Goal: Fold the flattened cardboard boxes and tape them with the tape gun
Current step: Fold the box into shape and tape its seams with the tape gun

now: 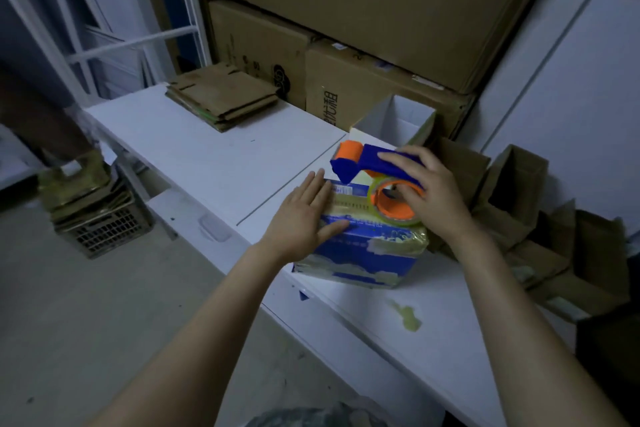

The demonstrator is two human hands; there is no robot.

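White worktop (194,156) carries our blue box (363,253), already folded, with a tape strip (349,206) across its top. Our left hand (304,222) lies flat on that top, fingers straight, pressing. Our right hand (429,198) curls round the tape gun (367,163), which rests on the box just beyond the left fingertips. Its long axis runs from our right palm to the orange roller (349,149), nose pointing leftward, away from that hand. We judge this seam nearly done. Flat boxes (221,97) well beyond the left hand remain; folded ones (519,184) lie past the right.
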